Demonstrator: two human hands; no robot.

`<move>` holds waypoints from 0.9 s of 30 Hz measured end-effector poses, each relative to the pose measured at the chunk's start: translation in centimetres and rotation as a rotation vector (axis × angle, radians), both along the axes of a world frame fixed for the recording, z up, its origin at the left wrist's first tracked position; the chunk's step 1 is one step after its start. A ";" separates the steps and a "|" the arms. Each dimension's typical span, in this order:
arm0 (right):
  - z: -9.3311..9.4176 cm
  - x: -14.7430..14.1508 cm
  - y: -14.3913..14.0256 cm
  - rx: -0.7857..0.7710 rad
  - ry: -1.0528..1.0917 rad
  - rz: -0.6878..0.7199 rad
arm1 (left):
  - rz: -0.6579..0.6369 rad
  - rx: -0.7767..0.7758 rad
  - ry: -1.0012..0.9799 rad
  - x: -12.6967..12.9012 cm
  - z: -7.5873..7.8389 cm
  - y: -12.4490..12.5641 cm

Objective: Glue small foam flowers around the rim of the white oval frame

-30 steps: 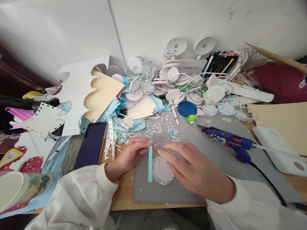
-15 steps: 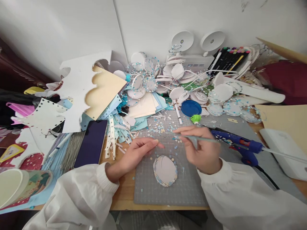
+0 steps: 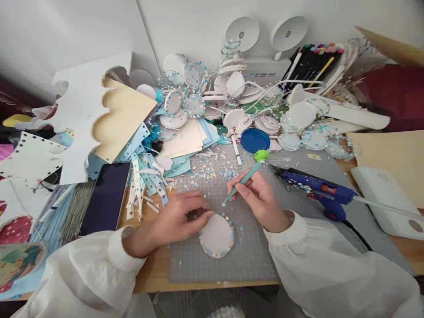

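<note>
The white disc (image 3: 217,236) lay nearest, on the mat (image 3: 253,265); the left hand (image 3: 180,216) sat at its far-left rim, grip unclear. Beyond, the right hand (image 3: 260,201) pinched tweezers (image 3: 245,179) slanting leftward and nearer, tips just past the disc.

The turquoise tweezers (image 3: 243,179) in my right grip (image 3: 260,201) look smooth; the white disc (image 3: 217,234) is matt and papery, the grey mat (image 3: 251,260) matt, my worktop (image 3: 154,274) wooden, the phone (image 3: 105,198) glossy.

Soft light, faint shadows, wide-angle edge stretching
</note>
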State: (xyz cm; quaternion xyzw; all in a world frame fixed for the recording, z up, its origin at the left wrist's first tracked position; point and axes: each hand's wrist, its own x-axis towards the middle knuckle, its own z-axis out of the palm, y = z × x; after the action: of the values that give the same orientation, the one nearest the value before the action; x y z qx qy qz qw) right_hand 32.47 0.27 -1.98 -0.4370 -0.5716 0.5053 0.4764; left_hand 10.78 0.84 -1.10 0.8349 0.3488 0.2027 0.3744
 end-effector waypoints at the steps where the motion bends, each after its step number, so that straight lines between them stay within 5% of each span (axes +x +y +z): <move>1: 0.0 -0.1 -0.1 -0.014 -0.003 0.023 | -0.009 -0.002 0.003 0.0 0.0 0.0; 7: -0.3 -0.4 -0.4 -0.075 0.012 0.126 | 0.035 -0.036 -0.026 0.1 0.0 0.0; 27: -0.6 -0.8 -0.2 -0.023 -0.039 0.133 | 0.055 -0.036 -0.020 0.2 0.0 -0.1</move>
State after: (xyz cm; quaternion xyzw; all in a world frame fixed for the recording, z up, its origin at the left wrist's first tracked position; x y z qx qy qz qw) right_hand 31.68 0.02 -2.61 -0.4133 -0.6027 0.5336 0.4255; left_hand 10.94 0.78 -1.08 0.8161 0.3714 0.2150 0.3871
